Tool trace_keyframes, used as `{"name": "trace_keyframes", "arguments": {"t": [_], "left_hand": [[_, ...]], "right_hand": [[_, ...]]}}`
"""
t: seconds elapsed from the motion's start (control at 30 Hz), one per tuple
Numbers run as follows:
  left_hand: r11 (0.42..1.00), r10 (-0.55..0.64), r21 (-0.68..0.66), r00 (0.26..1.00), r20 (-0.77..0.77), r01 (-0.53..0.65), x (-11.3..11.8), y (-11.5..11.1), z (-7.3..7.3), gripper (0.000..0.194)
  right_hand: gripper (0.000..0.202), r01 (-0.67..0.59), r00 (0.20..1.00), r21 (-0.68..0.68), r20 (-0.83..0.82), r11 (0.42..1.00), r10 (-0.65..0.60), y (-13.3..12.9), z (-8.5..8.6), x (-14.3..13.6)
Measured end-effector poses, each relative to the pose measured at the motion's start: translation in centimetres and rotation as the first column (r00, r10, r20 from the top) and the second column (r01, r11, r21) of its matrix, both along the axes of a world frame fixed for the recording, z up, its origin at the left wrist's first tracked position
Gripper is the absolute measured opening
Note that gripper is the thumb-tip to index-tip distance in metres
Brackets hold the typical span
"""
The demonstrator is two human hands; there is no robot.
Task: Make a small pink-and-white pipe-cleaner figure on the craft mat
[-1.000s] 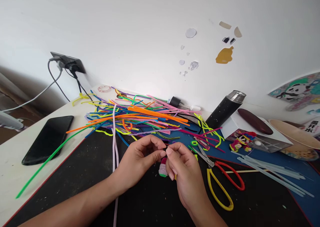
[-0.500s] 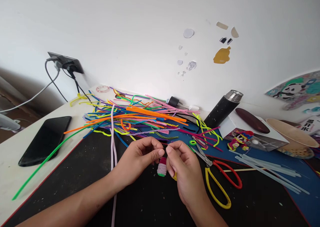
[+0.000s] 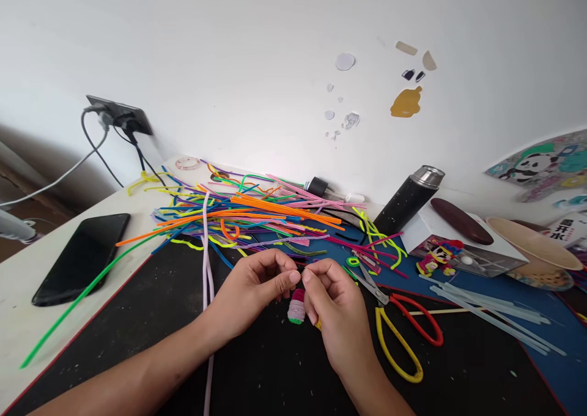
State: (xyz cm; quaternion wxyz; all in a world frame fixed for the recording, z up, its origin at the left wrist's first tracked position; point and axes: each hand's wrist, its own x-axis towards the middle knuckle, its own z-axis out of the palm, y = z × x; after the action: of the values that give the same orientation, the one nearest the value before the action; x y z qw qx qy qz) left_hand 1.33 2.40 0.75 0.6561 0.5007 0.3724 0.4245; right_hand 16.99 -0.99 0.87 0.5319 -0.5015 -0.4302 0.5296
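My left hand and my right hand meet at the fingertips above the black mat. Both pinch something small and dark, too small to make out. Just below the fingertips lies a small wound piece in magenta, pale pink and green. A bit of yellow shows beside my right fingers, mostly hidden. Long pale lilac pipe cleaners run past my left wrist. Open scissors with one red and one yellow handle rest right of my right hand.
Behind my hands spreads a heap of coloured pipe cleaners. A phone lies at left. To the right are a black flask, a white box, a small panda figure, glue sticks and a bowl.
Both hands keep their pinch with only a very slight shift. Less of the yellow bit shows by my right fingers. The whole view has moved slightly.
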Motion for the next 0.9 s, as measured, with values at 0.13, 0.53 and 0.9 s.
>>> {"name": "trace_keyframes", "arguments": {"t": [0.13, 0.53, 0.9], "left_hand": [[1.0, 0.005, 0.014, 1.0, -0.014, -0.005, 0.08, -0.04, 0.06, 0.042], [0.996, 0.03, 0.08, 0.998, -0.063, -0.025, 0.11, -0.22, 0.22, 0.041], [0.994, 0.062, 0.098, 0.994, -0.09, -0.053, -0.23, 0.13, -0.01, 0.038]], "right_hand": [[0.038, 0.001, 1.0, 0.007, 0.006, 1.0, -0.001, -0.02, -0.02, -0.12], [0.04, -0.022, 1.0, 0.002, 0.016, 1.0, 0.022, -0.09, -0.1, -0.08], [0.039, 0.02, 0.999, 0.017, -0.029, 1.0, -0.019, 0.16, -0.24, 0.51]]}}
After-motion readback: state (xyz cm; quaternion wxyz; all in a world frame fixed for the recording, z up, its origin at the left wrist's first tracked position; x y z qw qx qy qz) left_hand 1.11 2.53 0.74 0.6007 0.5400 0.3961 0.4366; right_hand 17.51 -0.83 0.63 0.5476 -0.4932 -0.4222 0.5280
